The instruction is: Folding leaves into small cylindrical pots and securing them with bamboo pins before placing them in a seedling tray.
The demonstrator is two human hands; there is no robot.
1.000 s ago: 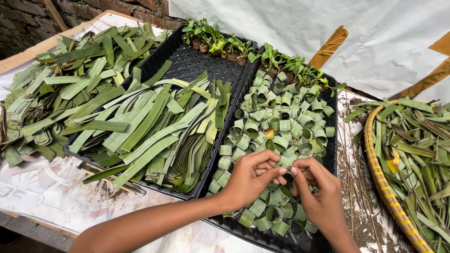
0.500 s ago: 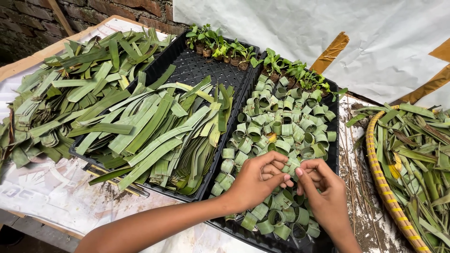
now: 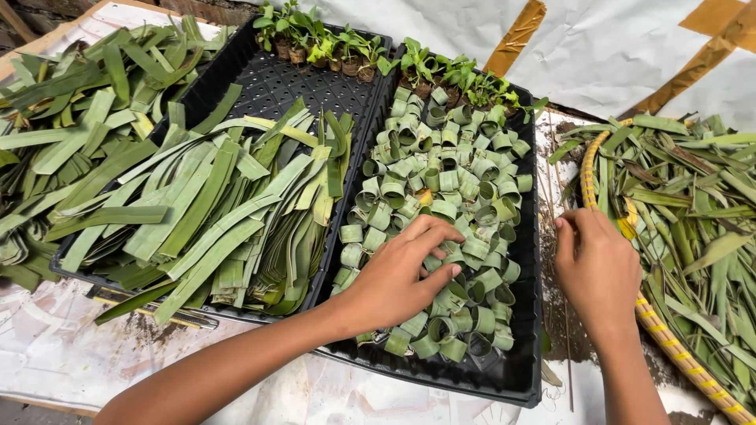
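**Hands part over the tray of leaf rings**

Fingers (image 3: 441,236) of the left hand (image 3: 398,279) spread loosely, pressing down on the rolled leaf rings (image 3: 441,177) that fill the right black tray (image 3: 516,378); whether they grip one cannot be told. Half a second ago both hands met over the rings; now the right hand (image 3: 597,271) has moved off to the tray's right edge, curled, its hold unclear, beside the woven basket (image 3: 657,330). Flat leaf strips (image 3: 205,212) fill the left tray (image 3: 268,86); seedlings (image 3: 331,43) line the far edge.
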